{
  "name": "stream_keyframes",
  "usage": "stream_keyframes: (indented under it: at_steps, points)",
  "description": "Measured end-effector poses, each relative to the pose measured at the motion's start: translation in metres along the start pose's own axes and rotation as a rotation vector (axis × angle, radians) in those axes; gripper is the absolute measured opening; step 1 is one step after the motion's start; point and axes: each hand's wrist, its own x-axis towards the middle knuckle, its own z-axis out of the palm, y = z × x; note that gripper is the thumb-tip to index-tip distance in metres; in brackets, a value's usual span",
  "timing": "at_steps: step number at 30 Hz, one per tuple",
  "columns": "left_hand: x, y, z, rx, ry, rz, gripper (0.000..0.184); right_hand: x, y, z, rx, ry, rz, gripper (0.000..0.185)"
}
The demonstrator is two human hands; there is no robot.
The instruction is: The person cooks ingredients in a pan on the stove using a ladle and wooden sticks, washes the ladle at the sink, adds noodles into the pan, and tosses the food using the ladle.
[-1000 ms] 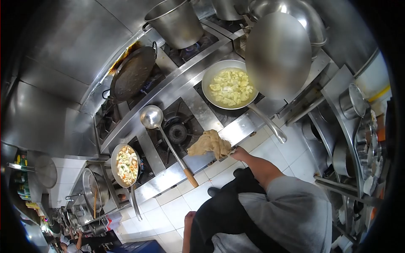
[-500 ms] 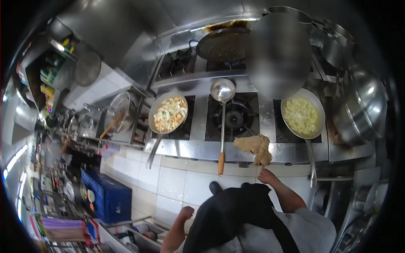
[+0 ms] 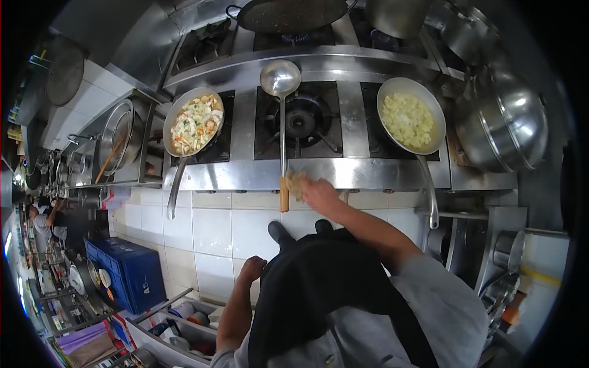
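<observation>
My right hand [image 3: 319, 195] is closed on a tan cloth [image 3: 296, 184] at the stove's front edge, beside the wooden handle of a long ladle [image 3: 281, 132]. The ladle's bowl lies behind the middle burner [image 3: 299, 121]. My left hand [image 3: 253, 268] hangs low near my apron with its fingers curled; whether it holds anything is too small to tell. A pan of mixed chopped vegetables [image 3: 194, 125] sits on the left burner. On the right burner stands a pan of pale yellow pieces [image 3: 407, 120].
A dark wide pan [image 3: 291, 15] and a tall pot [image 3: 399, 15] stand on the rear burners. Large steel bowls [image 3: 506, 126] lean at the right. At lower left is a blue crate [image 3: 132, 276]. A co-worker [image 3: 46, 222] appears far left.
My right hand has moved left with the cloth, from between the middle and right burners to beside the ladle's handle. The view has turned and shifted. The pans still sit on their burners.
</observation>
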Motion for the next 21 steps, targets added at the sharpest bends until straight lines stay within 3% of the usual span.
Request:
stream_keyframes:
  at_steps: [1,2,3,4,5,6,7,8,9,10,13,15,18,19,20,21]
  points:
    - [0.000,-0.005,-0.001,0.005,0.005,0.011,0.020,-0.004,-0.002,-0.001,0.004,-0.039,-0.098,0.037]
    - [-0.003,-0.008,0.000,-0.227,0.065,-0.187,0.019,-0.011,0.001,-0.014,-0.006,-0.036,-0.085,0.037]
    - [-0.002,-0.012,-0.002,-0.458,0.124,-0.379,0.018,-0.021,0.013,-0.035,0.009,-0.118,0.075,0.034]
    - [-0.005,-0.014,-0.011,-0.244,0.133,-0.242,0.017,-0.023,0.025,-0.052,0.008,-0.152,0.155,0.033]
    - [-0.003,-0.014,-0.012,-0.506,0.143,-0.480,0.016,-0.026,0.036,-0.070,0.003,-0.187,0.235,0.031]
    - [-0.005,-0.013,-0.011,-0.769,0.138,-0.726,0.017,-0.027,0.045,-0.081,0.026,-0.013,0.372,0.033]
    - [-0.010,-0.016,-0.008,-0.773,0.137,-0.716,0.017,-0.026,0.049,-0.091,0.052,0.166,0.503,0.035]
    - [-0.016,-0.021,-0.003,-0.329,0.049,-0.448,0.016,-0.020,0.044,-0.108,0.032,0.190,0.558,0.041]
    - [-0.022,-0.024,0.001,0.117,-0.033,-0.174,0.016,-0.017,0.045,-0.106,-0.025,0.223,0.482,0.042]
    - [-0.024,-0.027,0.008,0.131,-0.144,-0.197,0.015,-0.015,0.045,-0.099,-0.081,0.261,0.409,0.045]
    - [-0.042,-0.014,0.008,0.026,-0.142,-0.227,0.016,-0.015,0.056,-0.038,-0.340,0.242,0.442,0.047]
    - [-0.047,0.002,-0.003,0.033,-0.185,-0.315,0.016,0.021,0.068,-0.045,-0.276,0.220,0.448,0.048]
    - [-0.058,0.019,-0.005,-0.221,-0.019,-0.359,0.009,0.088,0.112,-0.042,-0.308,0.271,0.419,0.049]
    - [-0.059,0.015,0.001,-0.098,0.007,-0.244,0.009,0.118,0.129,-0.044,-0.297,0.317,0.392,0.051]
    - [-0.061,0.024,-0.002,-0.214,-0.017,-0.363,0.008,0.146,0.146,-0.046,-0.284,0.360,0.366,0.054]
    - [-0.060,0.025,0.001,-0.203,0.014,-0.328,0.009,0.175,0.164,-0.047,-0.302,0.387,0.367,0.054]
